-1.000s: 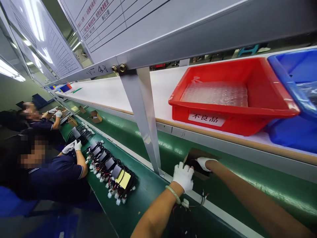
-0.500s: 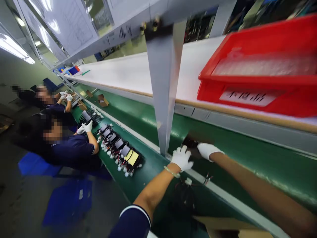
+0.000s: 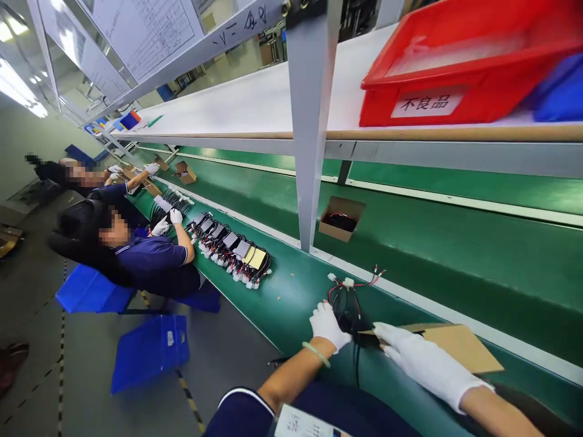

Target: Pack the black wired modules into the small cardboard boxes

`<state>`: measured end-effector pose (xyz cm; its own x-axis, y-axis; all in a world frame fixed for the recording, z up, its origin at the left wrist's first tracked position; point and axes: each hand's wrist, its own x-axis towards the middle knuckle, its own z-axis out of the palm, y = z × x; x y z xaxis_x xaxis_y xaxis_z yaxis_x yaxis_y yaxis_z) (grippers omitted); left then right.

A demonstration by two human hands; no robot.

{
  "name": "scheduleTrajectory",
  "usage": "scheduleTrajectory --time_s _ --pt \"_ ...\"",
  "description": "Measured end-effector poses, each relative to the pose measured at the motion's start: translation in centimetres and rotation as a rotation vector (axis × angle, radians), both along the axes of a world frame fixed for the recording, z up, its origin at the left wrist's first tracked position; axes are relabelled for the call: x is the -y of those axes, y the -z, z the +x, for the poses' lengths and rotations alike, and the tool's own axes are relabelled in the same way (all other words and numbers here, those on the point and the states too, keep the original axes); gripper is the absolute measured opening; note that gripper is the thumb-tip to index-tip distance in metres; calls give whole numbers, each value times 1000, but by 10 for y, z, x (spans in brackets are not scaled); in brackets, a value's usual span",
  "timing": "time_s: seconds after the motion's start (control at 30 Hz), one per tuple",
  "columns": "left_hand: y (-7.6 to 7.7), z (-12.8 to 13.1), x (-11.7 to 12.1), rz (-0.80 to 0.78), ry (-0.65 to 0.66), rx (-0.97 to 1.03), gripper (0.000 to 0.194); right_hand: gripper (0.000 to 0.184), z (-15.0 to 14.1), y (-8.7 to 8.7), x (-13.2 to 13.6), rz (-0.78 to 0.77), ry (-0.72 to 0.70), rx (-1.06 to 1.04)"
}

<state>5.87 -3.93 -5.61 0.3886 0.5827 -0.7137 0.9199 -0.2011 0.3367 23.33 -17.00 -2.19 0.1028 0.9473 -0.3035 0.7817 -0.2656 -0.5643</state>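
Note:
My left hand (image 3: 328, 326), in a white glove with a pale bangle at the wrist, is closed around a black wire harness (image 3: 347, 312) on the green bench. Red and black leads with white connectors (image 3: 348, 283) spread from the harness toward the bench's far edge. My right hand (image 3: 421, 361), also gloved, lies with fingers stretched out along the near side of an open cardboard box (image 3: 460, 347). Its fingertips touch or overlap the box flap beside the harness. The box's inside is mostly hidden.
Another cardboard box (image 3: 341, 218) with dark wiring inside stands on the green conveyor (image 3: 437, 255) beyond a grey post (image 3: 311, 133). A red bin (image 3: 428, 79) sits on the white shelf. Bundled harnesses (image 3: 232, 249) line the bench at left, near a co-worker (image 3: 150, 255). Blue chairs (image 3: 150, 352) stand below.
My right hand has left the box on the conveyor and come back to the near box. My left hand has drawn back from the bench edge onto the harness. The view has shifted.

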Motion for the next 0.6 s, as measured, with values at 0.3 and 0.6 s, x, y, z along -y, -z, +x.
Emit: scheduleTrajectory --time_s 0.3,0.6 --pt "-47 -34 -40 -38 -42 140 62 50 -20 -58 -27 -1 -110 228" --pt "-168 -70 -75 -270 -30 683 65 77 10 -111 -84 202 -173 248"
